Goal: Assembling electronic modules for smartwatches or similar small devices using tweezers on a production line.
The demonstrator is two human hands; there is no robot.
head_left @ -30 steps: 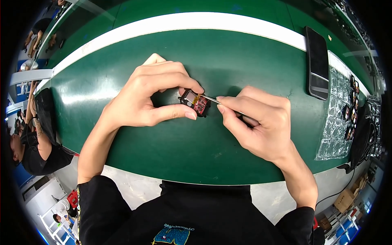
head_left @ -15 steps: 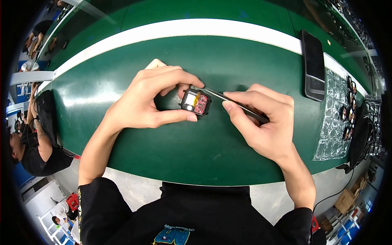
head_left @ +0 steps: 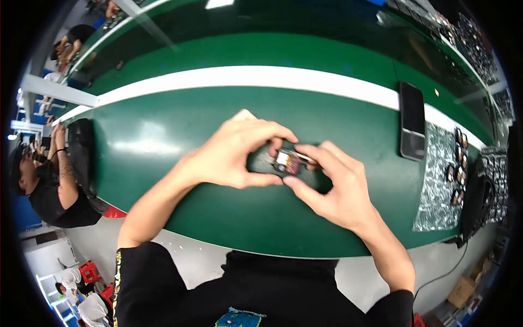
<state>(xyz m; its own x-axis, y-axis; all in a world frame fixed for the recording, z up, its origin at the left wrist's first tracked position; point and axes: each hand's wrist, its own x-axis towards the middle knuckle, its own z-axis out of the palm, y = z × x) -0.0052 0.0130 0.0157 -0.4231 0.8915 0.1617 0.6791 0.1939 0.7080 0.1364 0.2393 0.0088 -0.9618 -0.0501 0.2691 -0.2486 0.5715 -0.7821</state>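
Note:
My left hand [head_left: 237, 150] pinches a small square electronic part [head_left: 287, 162] with red and metallic insides, between thumb and fingers, just above the green table [head_left: 163, 136]. My right hand [head_left: 332, 188] meets it from the right, thumb and forefinger touching the same part, with a thin metal tool [head_left: 303, 157] lying under its forefinger and reaching onto the part. The tool's rear end is hidden inside the fist.
A black phone [head_left: 412, 121] lies flat at the right. Beyond it a clear blister tray [head_left: 436, 196] holds several small dark parts [head_left: 457, 174]. A white stripe [head_left: 245, 79] runs along the table. Another person [head_left: 49, 180] sits at the left.
My two hands have closed together around the small part. The right hand moved left and its thumb now touches the part; the tool shows much less.

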